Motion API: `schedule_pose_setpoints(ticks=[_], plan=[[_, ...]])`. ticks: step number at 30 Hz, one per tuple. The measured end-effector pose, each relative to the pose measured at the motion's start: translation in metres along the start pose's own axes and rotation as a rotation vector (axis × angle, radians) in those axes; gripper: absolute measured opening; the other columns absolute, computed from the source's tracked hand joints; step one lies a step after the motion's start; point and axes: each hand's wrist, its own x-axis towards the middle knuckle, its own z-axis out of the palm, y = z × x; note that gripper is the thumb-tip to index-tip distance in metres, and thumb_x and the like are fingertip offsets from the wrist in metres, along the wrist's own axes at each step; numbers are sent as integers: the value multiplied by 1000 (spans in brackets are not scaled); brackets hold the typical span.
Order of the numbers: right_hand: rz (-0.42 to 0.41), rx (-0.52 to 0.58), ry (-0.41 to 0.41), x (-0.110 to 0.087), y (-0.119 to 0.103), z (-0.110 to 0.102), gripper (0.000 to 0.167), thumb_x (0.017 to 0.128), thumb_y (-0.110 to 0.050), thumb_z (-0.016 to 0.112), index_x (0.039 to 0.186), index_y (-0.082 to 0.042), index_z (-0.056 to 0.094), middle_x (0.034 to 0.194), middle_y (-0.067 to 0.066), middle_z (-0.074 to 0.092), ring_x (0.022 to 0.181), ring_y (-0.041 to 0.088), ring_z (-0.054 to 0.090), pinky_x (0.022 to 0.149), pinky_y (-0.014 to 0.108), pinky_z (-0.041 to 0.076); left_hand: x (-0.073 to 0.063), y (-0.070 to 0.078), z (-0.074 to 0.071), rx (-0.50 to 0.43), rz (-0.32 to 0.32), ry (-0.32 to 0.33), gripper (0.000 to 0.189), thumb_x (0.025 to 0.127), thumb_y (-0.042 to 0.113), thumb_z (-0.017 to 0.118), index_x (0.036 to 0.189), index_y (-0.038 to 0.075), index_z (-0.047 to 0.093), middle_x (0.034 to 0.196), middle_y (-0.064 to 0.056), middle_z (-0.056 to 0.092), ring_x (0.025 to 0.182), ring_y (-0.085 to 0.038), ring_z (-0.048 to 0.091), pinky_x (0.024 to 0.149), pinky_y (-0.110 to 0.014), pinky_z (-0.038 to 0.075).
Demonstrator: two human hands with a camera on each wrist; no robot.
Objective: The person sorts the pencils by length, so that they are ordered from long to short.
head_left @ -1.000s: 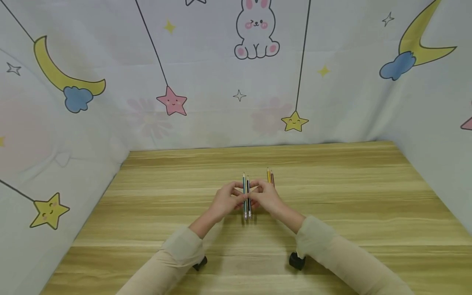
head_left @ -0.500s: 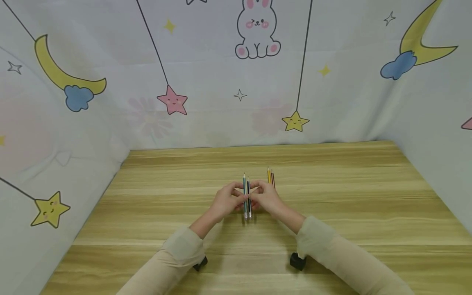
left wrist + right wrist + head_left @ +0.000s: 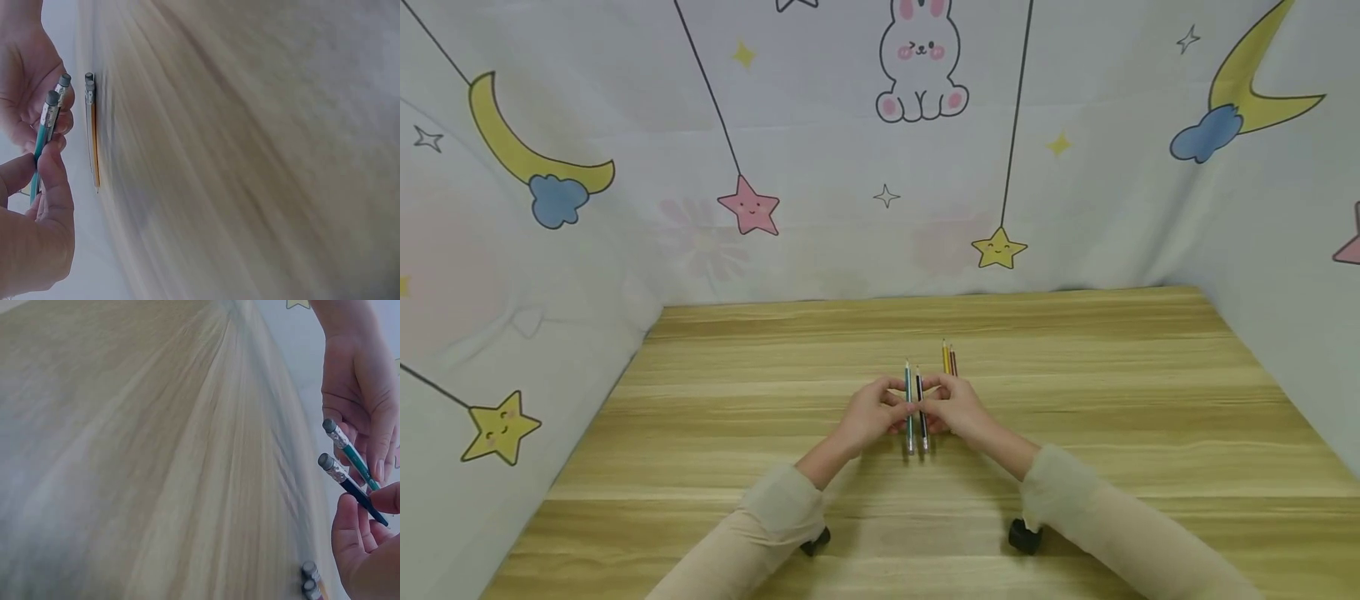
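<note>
My left hand (image 3: 867,414) pinches a teal pencil (image 3: 910,429) between thumb and fingers. Close beside it, my right hand (image 3: 958,411) pinches a dark blue pencil (image 3: 924,433). Both pencils have their points away from me and their eraser ends toward me, with a narrow gap between them. In the right wrist view the grey erasers and silver ferrules of the teal pencil (image 3: 358,461) and dark blue pencil (image 3: 354,489) show side by side. The fingertips of the two hands nearly meet around the pencils.
Beyond the right hand, a yellow pencil (image 3: 945,357) and a dark red pencil (image 3: 953,361) lie together on the wood-grain table (image 3: 737,367), partly hidden by that hand. A printed cloth (image 3: 835,250) hangs behind the table. Black wrist devices (image 3: 1025,536) sit under the sleeves.
Both hands have shifted slightly right and toward me with the pencils. The gap between the teal and dark blue pencils has widened a little.
</note>
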Motion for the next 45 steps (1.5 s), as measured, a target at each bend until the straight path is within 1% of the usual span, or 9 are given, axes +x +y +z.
schedule_pose_setpoints(ticks=[5, 10, 15, 20, 24, 28, 34, 40, 45], plan=[[-11, -14, 10, -4, 5, -12, 31, 80, -2, 57, 108, 6, 48, 65, 0, 51, 51, 10, 50, 47, 22, 46, 2, 3, 9, -11, 2, -29, 33, 83, 8, 60, 113, -2, 50, 82, -14, 63, 56, -12, 57, 54, -29, 51], [-13, -2, 15, -6, 7, -23, 34, 79, -1, 55, 110, 7, 45, 67, -1, 52, 53, 9, 50, 47, 21, 45, 4, 10, 19, -16, 9, -52, 35, 82, 8, 60, 114, -2, 49, 83, -14, 63, 57, -16, 58, 55, -33, 51], [-9, -9, 27, -9, 9, -35, 35, 79, -1, 53, 112, 8, 44, 70, -1, 52, 54, 9, 51, 47, 20, 45, 10, 13, 30, -24, 19, -60, 34, 81, 8, 62, 112, -1, 50, 82, -14, 64, 56, -15, 59, 54, -30, 51], [-18, -33, 57, -12, 11, -46, 36, 78, 0, 53, 112, 10, 44, 69, 0, 53, 54, 10, 52, 47, 22, 45, 16, 17, 39, -41, 3, -58, 33, 80, 9, 63, 111, 0, 52, 82, -13, 64, 58, -16, 60, 53, -29, 51], [-8, -50, 85, -13, 11, -55, 36, 79, 0, 52, 113, 10, 44, 69, 0, 52, 55, 10, 51, 48, 23, 45, 21, 21, 43, -40, -19, -60, 32, 81, 9, 62, 111, 2, 52, 82, -11, 63, 58, -15, 60, 53, -28, 51], [-6, -57, 96, -14, 11, -63, 37, 79, 1, 51, 114, 11, 43, 68, -1, 52, 55, 9, 50, 48, 23, 45, 28, 23, 46, -15, -22, -59, 31, 82, 9, 62, 110, 4, 52, 83, -9, 63, 58, -14, 60, 53, -27, 51], [-7, -66, 112, -16, 12, -73, 39, 79, 1, 50, 116, 11, 42, 69, -1, 52, 56, 10, 51, 49, 23, 46, 42, 24, 52, 48, -1, -46, 32, 82, 11, 62, 112, 6, 51, 80, -7, 65, 57, -13, 60, 51, -24, 50], [-9, -73, 124, -17, 14, -78, 38, 79, 1, 50, 115, 11, 43, 68, -1, 52, 55, 9, 50, 48, 24, 46, 51, 29, 62, 140, 23, -16, 34, 82, 11, 62, 113, 3, 52, 77, -5, 66, 52, -11, 57, 46, -19, 44], [-14, -76, 130, -17, 15, -81, 38, 79, 1, 49, 116, 11, 43, 67, -1, 52, 54, 8, 50, 48, 23, 46, 59, 32, 70, 183, 24, 10, 32, 80, 9, 62, 110, 0, 53, 77, -6, 66, 52, -10, 59, 46, -17, 44]])
